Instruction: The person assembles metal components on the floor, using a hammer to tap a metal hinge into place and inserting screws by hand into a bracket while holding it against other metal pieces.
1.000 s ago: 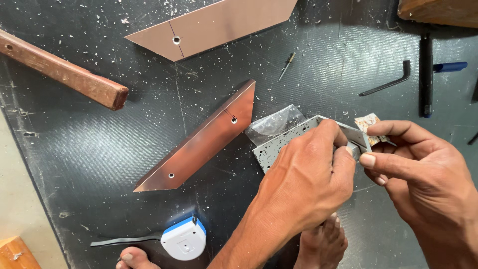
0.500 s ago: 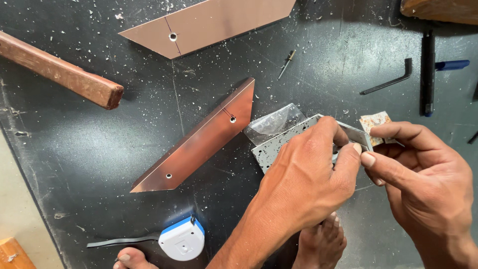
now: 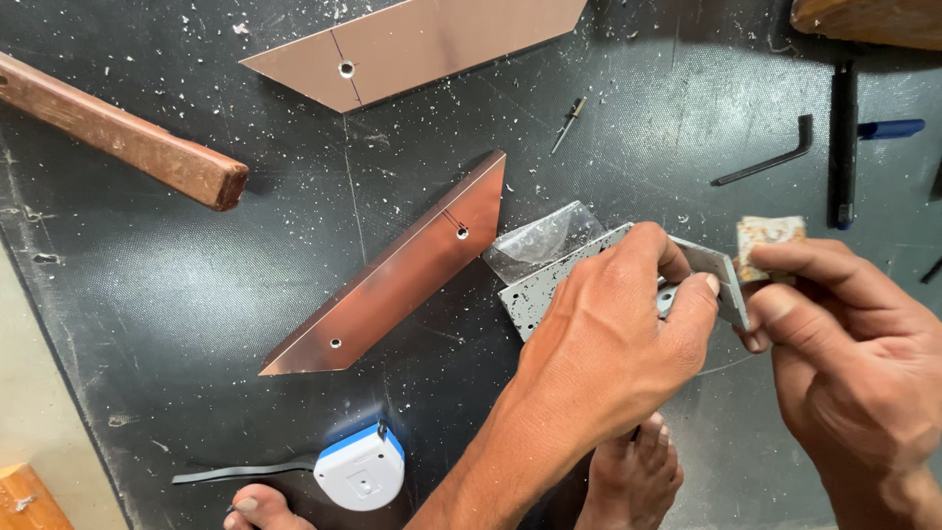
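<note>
Fingers of the left hand [image 3: 603, 339] are curled over a grey speckled metal bracket [image 3: 549, 288], thumb and forefinger pinched tight on its upper edge, pressing it against the black mat [image 3: 147, 294]. Right beside them, touching the bracket's far end, the right hand [image 3: 854, 344] has its fingertips clamped narrow on a small speckled sanding block [image 3: 768, 236], which pokes up just above those fingertips and sits against the bracket's bent corner. Tucked under the bracket, just beyond the left knuckles, there's a scrap of clear plastic film [image 3: 540, 238]. Off to the left of the left fingers lies a long copper-coloured plate [image 3: 392, 280] with angled ends and small holes, close by but not touched. Further up from both hands, well apart, a second copper-coloured plate [image 3: 422, 44] lies across the mat's top edge. Above the right fingers, apart from them, a black hex key [image 3: 770, 157] and a black pen [image 3: 842, 147] rest on the mat, and a small screw [image 3: 567, 123] lies above the left knuckles. Far left, a wooden bar [image 3: 118, 142]. Below the left wrist, a white and blue tape measure [image 3: 361, 471] sits near bare toes [image 3: 633, 471].
</note>
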